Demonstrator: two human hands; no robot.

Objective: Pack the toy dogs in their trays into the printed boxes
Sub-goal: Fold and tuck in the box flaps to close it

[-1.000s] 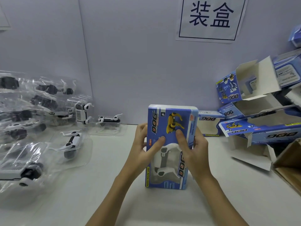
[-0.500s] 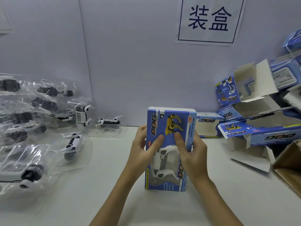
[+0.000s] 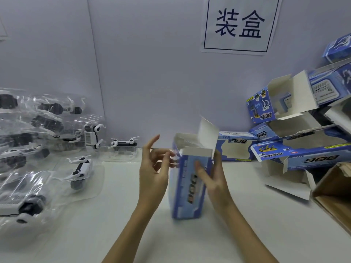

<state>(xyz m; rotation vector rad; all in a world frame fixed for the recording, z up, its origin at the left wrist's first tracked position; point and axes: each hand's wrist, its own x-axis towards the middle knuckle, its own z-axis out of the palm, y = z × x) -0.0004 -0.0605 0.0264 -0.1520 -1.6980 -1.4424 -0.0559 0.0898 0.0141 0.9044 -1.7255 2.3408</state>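
Box (image 3: 191, 179) upright on table (image 3: 247, 215), top flaps open | right hand (image 3: 214, 179) grips its right side | left hand (image 3: 153, 168) just left of box, fingers loosely spread, holding nothing

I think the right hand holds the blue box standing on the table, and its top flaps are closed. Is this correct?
Not quite. The head view shows the top flaps open, one standing up. The rest holds: the right hand holds the blue box standing on the table.
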